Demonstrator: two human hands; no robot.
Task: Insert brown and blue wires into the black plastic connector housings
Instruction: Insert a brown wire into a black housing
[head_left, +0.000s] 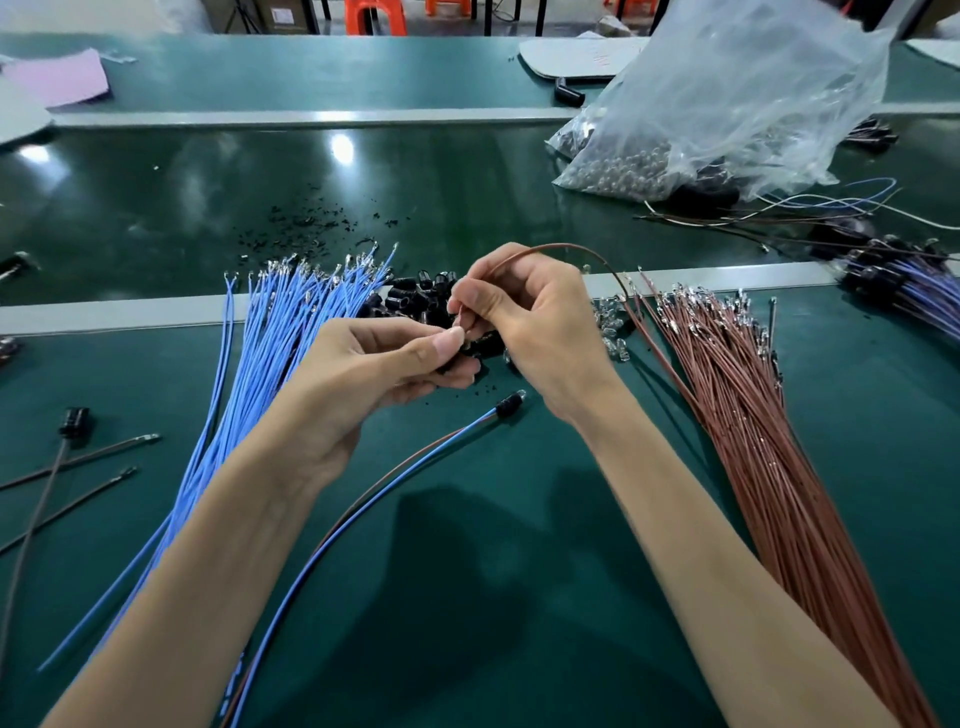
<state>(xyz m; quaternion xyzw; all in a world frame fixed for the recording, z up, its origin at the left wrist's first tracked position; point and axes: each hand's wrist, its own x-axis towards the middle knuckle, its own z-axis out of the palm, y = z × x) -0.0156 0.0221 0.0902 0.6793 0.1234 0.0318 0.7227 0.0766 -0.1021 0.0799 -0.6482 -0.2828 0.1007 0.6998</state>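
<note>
Housing (445, 367) mostly hidden in curled L grip (374, 374), R grip (535, 322) pinching brown wire (561, 249) tip

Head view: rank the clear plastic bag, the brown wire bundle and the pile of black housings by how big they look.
1 and 2, unranked: clear plastic bag and brown wire bundle look about alike; the bundle lies nearer the camera.
3. pile of black housings, smallest, partly hidden behind the right hand.
</note>
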